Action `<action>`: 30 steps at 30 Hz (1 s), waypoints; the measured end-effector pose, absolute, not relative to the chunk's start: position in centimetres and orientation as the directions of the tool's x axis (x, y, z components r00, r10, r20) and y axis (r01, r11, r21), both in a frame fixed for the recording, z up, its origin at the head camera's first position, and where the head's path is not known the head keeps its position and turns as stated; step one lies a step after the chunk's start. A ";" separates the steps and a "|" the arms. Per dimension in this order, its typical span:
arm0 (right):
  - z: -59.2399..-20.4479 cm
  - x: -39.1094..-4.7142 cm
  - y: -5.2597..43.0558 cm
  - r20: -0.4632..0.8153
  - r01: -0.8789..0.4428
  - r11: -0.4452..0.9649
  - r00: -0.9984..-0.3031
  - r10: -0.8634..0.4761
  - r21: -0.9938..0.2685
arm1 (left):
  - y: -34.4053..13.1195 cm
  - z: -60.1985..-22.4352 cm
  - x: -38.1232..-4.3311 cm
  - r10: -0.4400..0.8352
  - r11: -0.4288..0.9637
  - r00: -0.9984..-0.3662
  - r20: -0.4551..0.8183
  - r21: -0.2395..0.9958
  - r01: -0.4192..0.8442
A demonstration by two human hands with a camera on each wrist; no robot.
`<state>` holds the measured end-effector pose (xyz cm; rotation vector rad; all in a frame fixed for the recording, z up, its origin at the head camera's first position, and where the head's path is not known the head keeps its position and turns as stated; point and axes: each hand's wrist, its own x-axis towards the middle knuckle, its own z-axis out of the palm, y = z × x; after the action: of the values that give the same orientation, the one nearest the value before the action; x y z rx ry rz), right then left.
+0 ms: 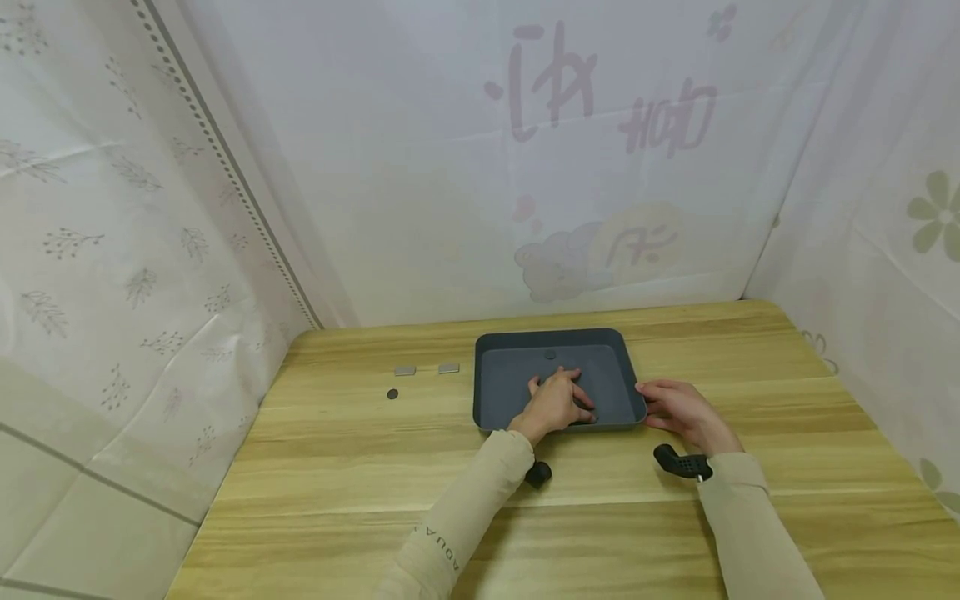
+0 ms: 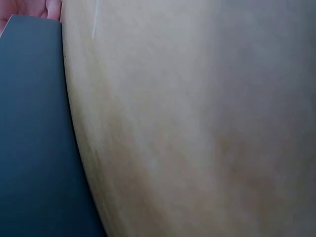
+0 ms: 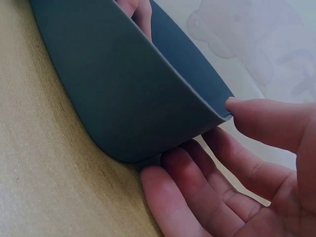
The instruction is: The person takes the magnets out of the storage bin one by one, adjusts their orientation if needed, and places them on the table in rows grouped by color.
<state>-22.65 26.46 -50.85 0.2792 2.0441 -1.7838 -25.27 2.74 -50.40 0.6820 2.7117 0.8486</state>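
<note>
A dark grey rectangular tray (image 1: 486, 392) stands on the wooden table. My right hand (image 1: 681, 410) grips its near right corner; in the right wrist view the thumb (image 3: 266, 121) rests on the rim and the fingers curl against the outer wall. My left hand (image 1: 553, 404) reaches over the near wall into the tray. Its thumb and index finger come close together near the floor at the near right corner, where a small dark spot shows; whether they pinch anything is unclear. A small dark disc (image 1: 551, 354) lies inside by the far wall.
Left of the tray lie two small grey rectangular pieces (image 1: 405, 371) and another dark disc (image 1: 392, 394). Black wrist devices (image 1: 682, 462) sit on both wrists. White printed curtains (image 1: 390, 167) hang behind the table (image 1: 337, 467) and on both sides.
</note>
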 end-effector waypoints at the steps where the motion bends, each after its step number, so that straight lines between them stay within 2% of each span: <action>1: -50.8 -22.7 26.5 -0.428 0.407 0.162 -0.896 -0.120 -0.899 | 2.8 -50.4 -25.3 0.490 0.725 -0.869 -0.068 0.586 0.363; 30: -50.9 -22.6 26.2 -0.431 0.413 0.157 -0.897 -0.103 -0.897 | 2.7 -50.6 -25.3 0.489 0.768 -0.869 -0.070 0.506 0.392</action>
<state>-22.63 26.24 -50.91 0.2948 2.0489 -1.7892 -25.30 2.73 -50.61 0.6964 2.7652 0.7270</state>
